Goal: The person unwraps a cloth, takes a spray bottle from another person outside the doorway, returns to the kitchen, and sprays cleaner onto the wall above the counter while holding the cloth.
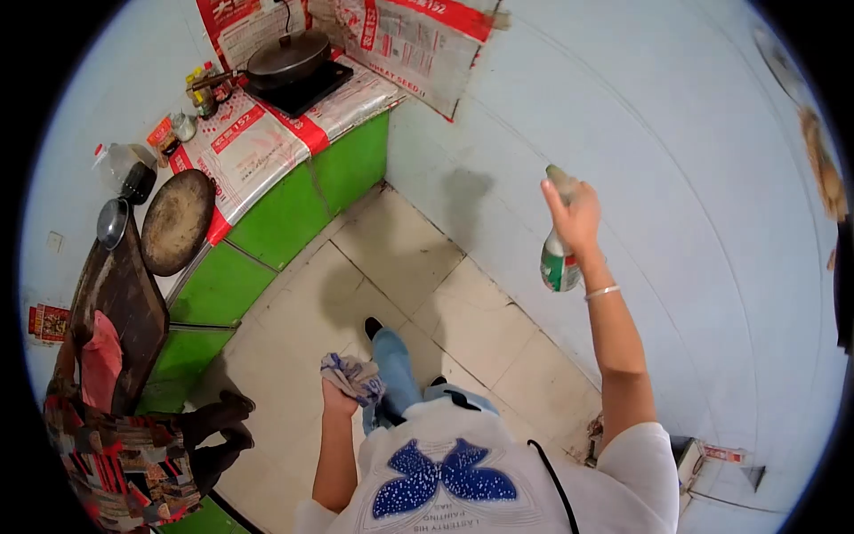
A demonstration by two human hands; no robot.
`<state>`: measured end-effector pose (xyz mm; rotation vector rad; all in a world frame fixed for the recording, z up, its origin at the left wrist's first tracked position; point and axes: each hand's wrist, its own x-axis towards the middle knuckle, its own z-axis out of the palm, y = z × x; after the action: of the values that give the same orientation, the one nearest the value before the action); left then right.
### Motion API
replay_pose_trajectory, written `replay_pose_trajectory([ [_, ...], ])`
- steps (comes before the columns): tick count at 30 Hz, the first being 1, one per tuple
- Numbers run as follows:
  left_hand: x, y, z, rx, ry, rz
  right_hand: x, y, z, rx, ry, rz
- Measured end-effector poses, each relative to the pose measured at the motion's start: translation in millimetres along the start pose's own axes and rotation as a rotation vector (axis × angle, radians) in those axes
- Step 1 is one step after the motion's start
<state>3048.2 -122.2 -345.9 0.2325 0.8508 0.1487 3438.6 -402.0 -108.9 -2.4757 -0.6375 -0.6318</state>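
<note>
My right hand [578,218] is raised beside the pale wall and wrapped round the neck of a spray bottle [559,270] with a green and white label. The bottle's nozzle end points up and away from me, towards the wall. Lower down, in front of my body, my left hand [338,399] grips a crumpled cloth [354,376], greyish with purple-blue markings. The cloth hides most of the fingers of that hand.
A green-tiled counter [351,165] runs along the left, carrying a lidded pan [289,58] on a black cooktop [298,93], bottles, a round board [178,222] and a pink cloth [101,360]. A stool-like stand with a patterned cover [124,463] is at lower left.
</note>
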Motion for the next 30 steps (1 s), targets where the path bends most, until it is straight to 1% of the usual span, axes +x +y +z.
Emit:
replay_pose_trajectory([
  [1,26,14,-16,-0.04,-0.144,-0.051,20,0,14,-0.012,-0.042,0.001],
  [2,39,29,-8,-0.045,-0.135,-0.061,41,0,29,-0.027,-0.081,0.002],
  [4,54,56,18,0.007,-0.039,-0.003,67,4,61,-0.065,-0.1,0.034],
  [6,77,88,40,-0.001,-0.046,-0.007,99,8,80,-0.236,-0.227,0.079],
  [7,84,102,46,-0.033,-0.084,0.03,109,9,84,-0.242,-0.235,0.077],
  [8,90,114,54,-0.06,-0.114,0.064,120,7,87,-0.182,-0.227,0.102],
  [9,85,129,80,-0.018,-0.024,0.045,126,5,90,-0.123,-0.219,0.133],
  [10,92,139,87,-0.014,-0.016,0.033,133,1,93,-0.13,-0.228,0.143],
  [12,107,156,99,-0.043,-0.144,0.101,152,-2,100,0.205,-0.019,0.168],
  [13,114,160,104,-0.039,-0.131,0.086,162,-1,102,0.208,-0.002,0.21],
  [14,112,163,113,-0.049,-0.13,0.071,169,-3,99,0.191,-0.01,0.209],
  [16,110,164,129,-0.049,-0.072,0.11,186,-5,99,0.197,-0.027,0.382],
  [21,110,153,137,-0.105,-0.047,0.113,200,12,104,0.171,-0.002,0.327],
  [23,109,147,141,-0.077,0.104,0.098,202,21,104,0.193,0.021,0.317],
  [24,116,145,131,-0.08,0.105,0.105,202,26,102,0.19,-0.002,0.353],
  [25,125,142,113,-0.079,-0.028,0.071,200,32,101,0.189,-0.029,0.393],
  [26,122,144,115,-0.077,-0.162,0.041,200,32,98,0.199,-0.033,0.393],
  [27,120,143,117,-0.078,-0.158,0.054,201,32,96,0.252,0.039,0.348],
  [28,118,140,120,-0.089,-0.077,0.081,199,30,94,0.305,0.11,0.304],
  [29,114,138,132,-0.101,0.002,0.108,199,18,90,0.391,0.139,0.341],
  [30,112,137,139,-0.104,0.01,0.118,198,18,89,0.402,0.131,0.34],
])
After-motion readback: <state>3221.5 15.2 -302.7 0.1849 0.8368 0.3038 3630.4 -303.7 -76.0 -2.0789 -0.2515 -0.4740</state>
